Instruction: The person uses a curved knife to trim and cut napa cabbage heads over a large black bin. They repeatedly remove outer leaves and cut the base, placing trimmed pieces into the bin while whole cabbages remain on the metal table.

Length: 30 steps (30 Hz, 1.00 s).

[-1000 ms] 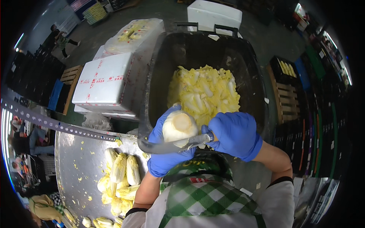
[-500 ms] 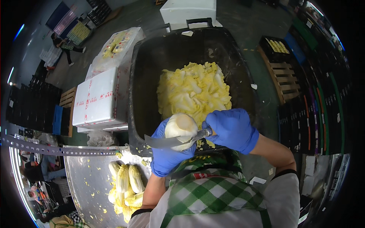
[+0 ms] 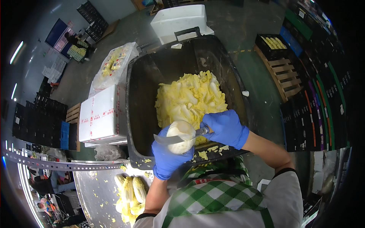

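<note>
In a blue glove, my left hand (image 3: 166,161) is wrapped round a napa cabbage (image 3: 183,147), its pale stem end facing up. My right hand (image 3: 228,129), also gloved in blue, grips the handle of a knife (image 3: 167,140). The blade lies across the cabbage's stem end, its tip pointing left. Both hands are over the near rim of a big black bin (image 3: 130,102). Yellow and white cabbage leaves (image 3: 192,97) are heaped inside it. Leaf scraps (image 3: 203,155) stick to the bin's near rim.
Several napa cabbages (image 3: 131,190) lie on a metal table (image 3: 97,190) at the lower left. White foam boxes (image 3: 99,117) stand left of the bin, and another foam box (image 3: 178,21) behind it. Right are a wooden pallet (image 3: 283,76) and stacked black crates (image 3: 311,114). Another person (image 3: 76,41) is far left.
The knife blade has shifted up across the cabbage's stem end, and a cut flap shows there. My view has shifted slightly. The far person has moved to a crate stack.
</note>
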Each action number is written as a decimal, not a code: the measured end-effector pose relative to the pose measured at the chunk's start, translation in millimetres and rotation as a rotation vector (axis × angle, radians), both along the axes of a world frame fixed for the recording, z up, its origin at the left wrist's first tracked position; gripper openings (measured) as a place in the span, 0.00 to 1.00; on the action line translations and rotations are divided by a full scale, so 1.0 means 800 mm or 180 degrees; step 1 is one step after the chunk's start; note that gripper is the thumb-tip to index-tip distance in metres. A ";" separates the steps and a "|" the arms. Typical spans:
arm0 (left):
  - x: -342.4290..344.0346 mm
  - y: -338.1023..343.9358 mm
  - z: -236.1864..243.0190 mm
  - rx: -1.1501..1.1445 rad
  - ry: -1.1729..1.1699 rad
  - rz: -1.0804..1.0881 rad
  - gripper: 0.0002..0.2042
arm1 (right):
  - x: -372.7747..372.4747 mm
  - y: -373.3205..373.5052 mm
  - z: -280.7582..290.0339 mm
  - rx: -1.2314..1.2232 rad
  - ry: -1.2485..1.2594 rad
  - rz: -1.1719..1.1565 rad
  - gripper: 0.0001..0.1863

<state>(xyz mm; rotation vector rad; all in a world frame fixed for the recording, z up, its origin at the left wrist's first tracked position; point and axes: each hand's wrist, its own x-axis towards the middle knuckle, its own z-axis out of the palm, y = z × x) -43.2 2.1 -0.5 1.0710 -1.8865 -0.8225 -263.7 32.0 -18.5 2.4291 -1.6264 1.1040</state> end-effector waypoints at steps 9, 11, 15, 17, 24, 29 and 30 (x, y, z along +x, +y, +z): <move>-0.008 -0.006 0.013 -0.0218 0.0293 0.0250 0.39 | -0.063 -0.061 -0.027 0.1557 -0.0669 -0.0838 0.18; -0.017 -0.010 0.013 0.0222 0.0748 0.0252 0.41 | -0.036 -0.047 -0.013 0.1895 -0.1819 -0.0380 0.21; -0.037 -0.010 0.010 0.0733 0.1769 -0.0043 0.44 | 0.023 -0.015 0.006 0.1082 -0.2647 0.0967 0.29; -0.046 -0.007 0.007 0.0783 0.1835 0.0078 0.44 | 0.035 -0.005 0.006 0.1099 -0.2814 0.0450 0.28; -0.070 -0.009 -0.019 0.0447 0.1571 0.0648 0.37 | 0.052 -0.010 -0.015 0.0342 -0.3173 -0.0591 0.13; -0.059 -0.017 -0.029 0.1686 0.3349 0.0487 0.36 | -0.048 -0.060 -0.009 0.0887 -0.1161 -0.1994 0.14; -0.058 -0.018 -0.029 0.1836 0.3391 0.0401 0.36 | -0.054 -0.062 -0.010 -0.0276 -0.0097 -0.1941 0.21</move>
